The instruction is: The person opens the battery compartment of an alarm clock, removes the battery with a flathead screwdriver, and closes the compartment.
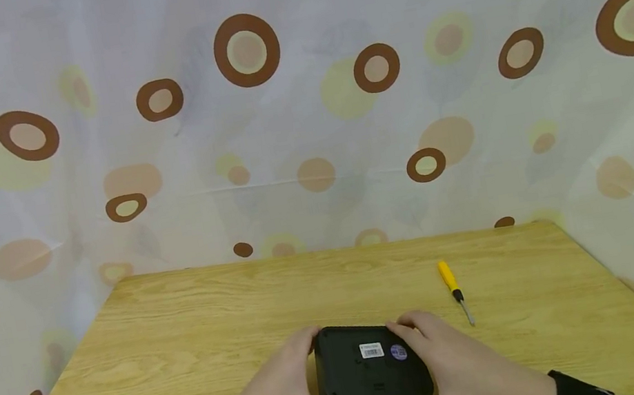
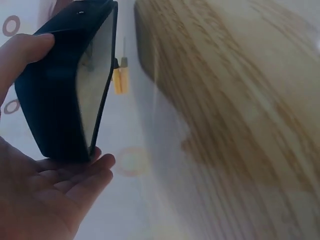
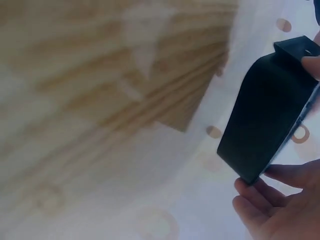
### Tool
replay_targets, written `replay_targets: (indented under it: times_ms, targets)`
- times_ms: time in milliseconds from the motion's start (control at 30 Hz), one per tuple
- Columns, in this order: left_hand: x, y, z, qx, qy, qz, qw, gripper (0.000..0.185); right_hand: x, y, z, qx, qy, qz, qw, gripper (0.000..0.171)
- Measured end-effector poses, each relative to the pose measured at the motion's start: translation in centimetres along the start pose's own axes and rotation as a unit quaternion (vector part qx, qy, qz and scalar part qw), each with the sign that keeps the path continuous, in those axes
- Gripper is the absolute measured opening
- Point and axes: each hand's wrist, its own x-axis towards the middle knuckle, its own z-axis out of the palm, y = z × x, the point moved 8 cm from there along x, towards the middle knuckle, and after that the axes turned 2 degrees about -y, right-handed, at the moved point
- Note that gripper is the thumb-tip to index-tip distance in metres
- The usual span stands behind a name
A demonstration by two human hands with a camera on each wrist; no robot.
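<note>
Both hands, your left hand (image 1: 282,388) and right hand (image 1: 456,370), gripped the black box (image 1: 371,370) by its sides, low over the table (image 1: 189,337)'s near edge. Screwdriver (image 1: 452,281) lay apart to its right. Edge-only fingertip hold looked likely to slip, dropping the box.

Items counted: one black box (image 1: 371,371), bearing two stickers, one white (image 1: 371,350) and one purple (image 1: 398,352). One screwdriver (image 1: 454,290). One desk (image 1: 190,344). Two hands, left (image 1: 280,389) and right (image 1: 459,369). One curtain (image 1: 304,122).
</note>
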Motion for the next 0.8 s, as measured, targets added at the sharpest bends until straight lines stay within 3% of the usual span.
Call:
replay_targets:
  times_ms: [300,500,800]
  targets:
    - [0.8,-1.6,1.4,-0.010,-0.059,0.008,0.9982,0.107,0.9,-0.4,0.4,-0.042,-0.020,-0.025,0.999,0.105]
    - [0.9,-1.7,1.4,-0.009,-0.057,0.006,0.9983,0.106,1.0,-0.7,0.4,-0.057,-0.015,-0.042,0.997,0.106]
    - [0.9,-2.1,1.6,0.015,-0.062,-0.010,0.9979,0.109,1.4,-0.6,0.6,-0.059,-0.031,-0.033,0.997,0.105]
